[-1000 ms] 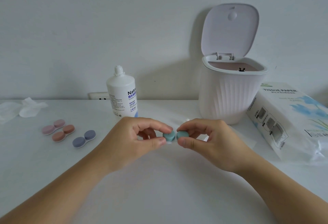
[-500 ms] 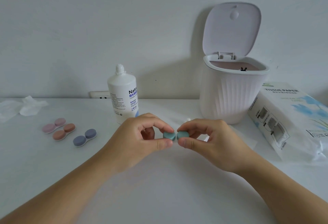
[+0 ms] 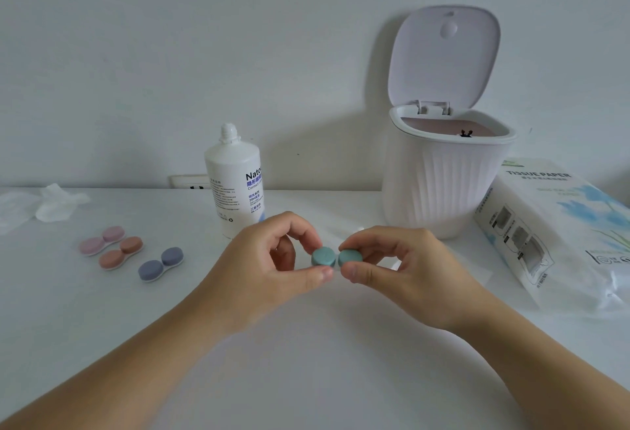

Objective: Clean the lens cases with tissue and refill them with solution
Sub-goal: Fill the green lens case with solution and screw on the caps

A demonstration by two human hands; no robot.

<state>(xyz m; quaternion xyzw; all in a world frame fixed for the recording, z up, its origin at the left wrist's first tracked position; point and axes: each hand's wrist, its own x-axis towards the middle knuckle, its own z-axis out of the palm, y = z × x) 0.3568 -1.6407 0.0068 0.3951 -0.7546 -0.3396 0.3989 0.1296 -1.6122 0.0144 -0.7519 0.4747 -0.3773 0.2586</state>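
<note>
White table (image 3: 306, 378) set against a plain white wall (image 3: 170, 54). From left: crumpled tissue (image 3: 54, 206); pink case (image 3: 102, 240), orange case (image 3: 121, 253), purple case (image 3: 161, 264), all capped; solution bottle (image 3: 235, 180) upright; open-lidded bin (image 3: 443, 184); tissue pack (image 3: 559, 235). Teal lens case (image 3: 335, 256) held above the table at centre: left hand (image 3: 269, 269) pinches its left cap, right hand (image 3: 402, 272) pinches its right cap

Bottle (image 3: 234, 184) left of bin (image 3: 439, 187); tissue pack (image 3: 559, 231) right.
</note>
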